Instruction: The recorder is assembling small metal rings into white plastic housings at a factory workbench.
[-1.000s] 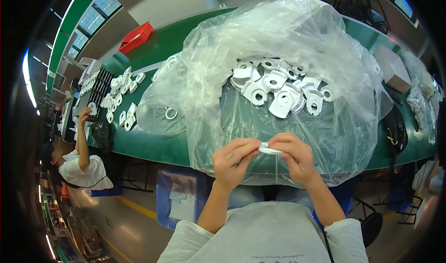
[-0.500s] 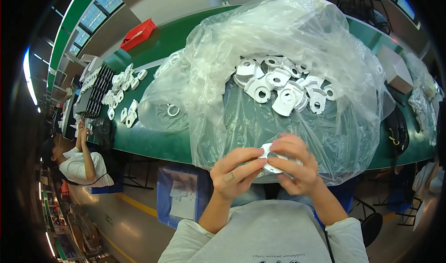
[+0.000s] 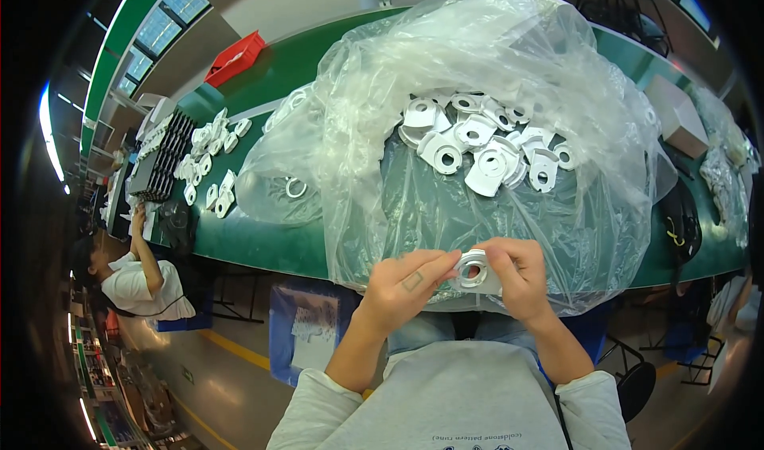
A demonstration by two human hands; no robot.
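I see both hands, left hand (image 3: pixel 406 281) and right hand (image 3: pixel 517 271), with fingers pinching one white ring part (image 3: pixel 474 271) above the tabletop (image 3: pixel 263 243) edge (before the clear bag (image 3: pixel 477 132)); it looks light, stiff, best gripped by its rim.

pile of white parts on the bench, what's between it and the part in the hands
In the head view, only crumpled clear plastic bag over the green bench lies between the pile of white parts and the white ring part that both hands pinch.
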